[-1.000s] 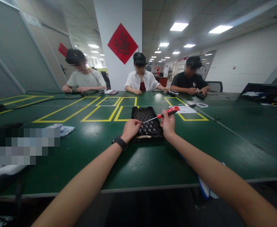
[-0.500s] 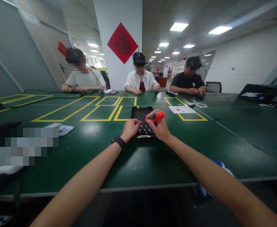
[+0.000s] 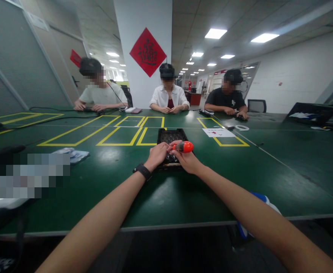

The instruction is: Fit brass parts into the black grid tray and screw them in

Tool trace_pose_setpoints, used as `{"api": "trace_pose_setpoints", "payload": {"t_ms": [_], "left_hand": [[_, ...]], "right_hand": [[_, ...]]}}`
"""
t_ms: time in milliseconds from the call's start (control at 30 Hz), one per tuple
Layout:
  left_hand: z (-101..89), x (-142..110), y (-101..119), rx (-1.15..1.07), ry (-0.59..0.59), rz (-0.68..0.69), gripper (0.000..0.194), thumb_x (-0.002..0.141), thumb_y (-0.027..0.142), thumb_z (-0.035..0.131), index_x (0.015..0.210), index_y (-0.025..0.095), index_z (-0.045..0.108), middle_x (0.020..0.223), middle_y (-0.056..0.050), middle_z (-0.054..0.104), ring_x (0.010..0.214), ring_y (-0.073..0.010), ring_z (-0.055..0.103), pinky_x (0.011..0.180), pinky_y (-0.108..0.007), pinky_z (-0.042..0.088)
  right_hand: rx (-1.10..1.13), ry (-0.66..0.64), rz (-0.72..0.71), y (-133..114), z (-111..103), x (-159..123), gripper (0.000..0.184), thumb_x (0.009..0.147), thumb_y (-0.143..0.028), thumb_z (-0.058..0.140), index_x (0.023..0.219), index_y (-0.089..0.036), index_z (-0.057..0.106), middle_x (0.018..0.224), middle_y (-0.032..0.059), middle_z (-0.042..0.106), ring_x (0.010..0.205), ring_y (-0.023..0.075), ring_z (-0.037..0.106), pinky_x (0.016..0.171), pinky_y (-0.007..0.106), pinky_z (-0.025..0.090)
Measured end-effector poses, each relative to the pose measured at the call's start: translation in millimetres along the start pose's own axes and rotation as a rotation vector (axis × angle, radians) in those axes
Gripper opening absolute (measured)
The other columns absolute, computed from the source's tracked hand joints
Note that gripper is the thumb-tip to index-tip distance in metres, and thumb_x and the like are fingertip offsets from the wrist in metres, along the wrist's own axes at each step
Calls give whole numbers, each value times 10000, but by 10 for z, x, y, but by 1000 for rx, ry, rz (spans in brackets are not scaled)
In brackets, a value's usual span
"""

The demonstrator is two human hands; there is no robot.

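A screwdriver [image 3: 186, 146] with a red and dark grey handle is gripped in my right hand [image 3: 189, 161]. Its handle end points right and toward me, and its tip is hidden behind my fingers. Beneath both hands lies a black tray-like case [image 3: 170, 135] with small shiny pieces or cells inside. My left hand [image 3: 157, 154], with a dark band on the wrist, is over the case's left side. Its fingertips are pinched together right by the screwdriver's front; what they hold, if anything, is too small to make out.
Yellow tape outlines [image 3: 117, 144] mark the green table [image 3: 132, 193]. A printed sheet [image 3: 219, 132] and a white tape roll [image 3: 242, 127] lie to the right, a plastic packet [image 3: 77, 156] to the left. Three people sit across the table. A laptop [image 3: 311, 115] stands far right.
My right hand has tipped the screwdriver, its handle moving left and down, more toward me. My left hand has barely moved. The person opposite has brought both hands together.
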State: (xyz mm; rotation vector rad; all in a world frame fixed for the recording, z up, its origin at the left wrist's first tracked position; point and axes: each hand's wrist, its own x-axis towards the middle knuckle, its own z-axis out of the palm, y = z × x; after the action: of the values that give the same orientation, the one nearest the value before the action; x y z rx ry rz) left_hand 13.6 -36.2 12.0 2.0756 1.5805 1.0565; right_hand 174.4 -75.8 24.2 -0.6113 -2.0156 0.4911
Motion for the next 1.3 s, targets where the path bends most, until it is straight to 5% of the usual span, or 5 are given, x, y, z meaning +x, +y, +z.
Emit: {"api": "trace_pose_setpoints", "payload": {"t_ms": [200, 467, 667, 800, 1300], "left_hand": [[-34, -22, 45, 62, -41, 23, 398, 894, 330, 207, 722, 199, 542, 841, -18, 634, 816, -168, 550, 680, -269, 361], [-23, -55, 97, 44, -20, -56, 542, 895, 549, 122, 926, 223, 553, 803, -18, 651, 765, -169, 586, 723, -276, 387], [-39, -80, 148, -8, 65, 62, 637, 895, 549, 87, 814, 187, 606, 744, -38, 620, 722, -168, 560, 679, -273, 393], [-76, -134, 256, -19, -24, 253, 655, 904, 526, 125, 686, 169, 628, 731, -40, 607, 719, -152, 541, 722, -257, 402], [-144, -189, 346, -4, -213, 398, 709, 908, 520, 111, 698, 173, 693, 737, -42, 594, 694, -137, 513, 785, -251, 387]], "right_hand": [[148, 48, 28, 53, 33, 1, 243, 897, -360, 398, 1052, -190, 476, 918, 48, 596, 817, 139, 583, 788, 310, 475], [217, 179, 66, 41, 41, 30, 282, 889, -419, 394, 1046, -196, 467, 863, 37, 619, 700, 121, 581, 635, 265, 472], [277, 556, 181, 52, 12, 41, 310, 883, -491, 349, 944, -204, 450, 661, -30, 561, 485, 67, 464, 483, 201, 389], [309, 726, 295, 117, -33, 74, 372, 864, -557, 321, 837, -202, 432, 496, -76, 430, 387, 55, 341, 391, 177, 270], [275, 626, 322, 170, -13, 88, 391, 860, -558, 334, 811, -191, 459, 453, -78, 413, 399, 61, 375, 431, 174, 313]]}}
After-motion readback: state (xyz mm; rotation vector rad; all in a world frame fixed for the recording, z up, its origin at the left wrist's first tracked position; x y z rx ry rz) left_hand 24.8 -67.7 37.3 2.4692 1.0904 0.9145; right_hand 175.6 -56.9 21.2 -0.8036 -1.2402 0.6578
